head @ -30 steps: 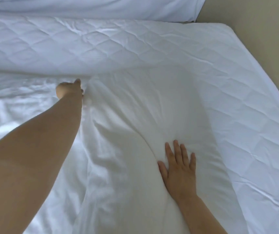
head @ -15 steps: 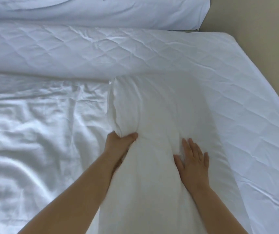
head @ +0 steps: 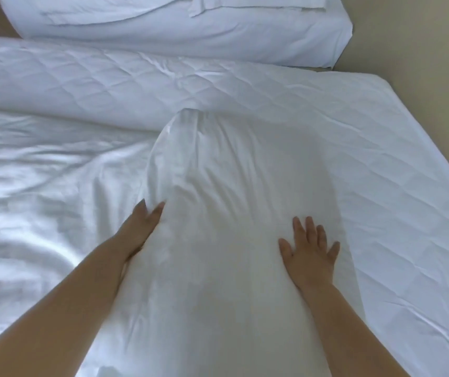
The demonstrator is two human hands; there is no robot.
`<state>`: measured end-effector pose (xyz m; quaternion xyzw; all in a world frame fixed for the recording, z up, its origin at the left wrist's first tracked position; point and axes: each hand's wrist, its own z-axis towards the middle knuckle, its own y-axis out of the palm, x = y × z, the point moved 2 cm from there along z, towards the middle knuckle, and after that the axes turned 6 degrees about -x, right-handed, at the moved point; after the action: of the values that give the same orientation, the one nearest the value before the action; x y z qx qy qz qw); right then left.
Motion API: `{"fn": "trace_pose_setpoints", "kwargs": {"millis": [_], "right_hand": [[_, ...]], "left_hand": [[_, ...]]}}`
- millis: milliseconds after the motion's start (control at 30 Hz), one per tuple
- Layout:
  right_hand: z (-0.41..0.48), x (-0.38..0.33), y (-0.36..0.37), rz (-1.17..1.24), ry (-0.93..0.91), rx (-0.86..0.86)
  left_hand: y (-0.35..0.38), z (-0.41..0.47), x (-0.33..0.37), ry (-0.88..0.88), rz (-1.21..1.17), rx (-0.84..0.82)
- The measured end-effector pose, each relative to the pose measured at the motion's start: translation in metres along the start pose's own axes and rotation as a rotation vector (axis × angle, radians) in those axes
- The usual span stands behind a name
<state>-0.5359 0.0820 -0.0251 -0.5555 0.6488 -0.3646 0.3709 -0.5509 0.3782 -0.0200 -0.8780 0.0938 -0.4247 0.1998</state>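
A white pillow (head: 226, 213) in a white case lies lengthwise on the bed in front of me, its far end rounded. My left hand (head: 141, 229) lies against the pillow's left side with straight fingers, touching its edge. My right hand (head: 310, 251) rests flat on top of the pillow's right part, fingers spread.
The bed carries a quilted white mattress cover (head: 381, 186) on the right and far side, and a crumpled white sheet (head: 41, 200) on the left. Another white pillow (head: 190, 36) lies across the head of the bed. Beige floor (head: 421, 50) shows past the bed's right edge.
My left hand came back from the pillow's far corner to its left side, then let go its grip and straightened against the edge. My right hand stayed flat on the pillow.
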Motion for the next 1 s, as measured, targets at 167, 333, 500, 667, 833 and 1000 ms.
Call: {"fn": "trace_pose_setpoints", "kwargs": {"millis": [167,333,500,667,833,1000], "right_hand": [[-0.006,0.010,0.004,-0.035,0.027,0.029],[-0.010,-0.025,-0.010,0.094,0.053,0.359],[-0.012,-0.112,0.018,-0.004,-0.522,0.385],[0.009,0.013,0.053,-0.171,-0.333,0.293],[-0.001,0.130,0.028,0.172,0.400,0.003],[0.039,0.039,-0.014,0.337,0.068,0.514]], "left_hand": [[0.012,-0.047,-0.022,-0.022,-0.276,-0.171],[0.044,-0.068,-0.030,0.075,0.124,-0.035],[0.058,-0.050,-0.064,-0.010,0.346,0.109],[0.066,-0.048,-0.076,0.017,0.579,0.159],[0.074,-0.047,-0.086,0.016,0.501,0.195],[0.072,-0.044,-0.096,0.013,0.416,0.246]]}}
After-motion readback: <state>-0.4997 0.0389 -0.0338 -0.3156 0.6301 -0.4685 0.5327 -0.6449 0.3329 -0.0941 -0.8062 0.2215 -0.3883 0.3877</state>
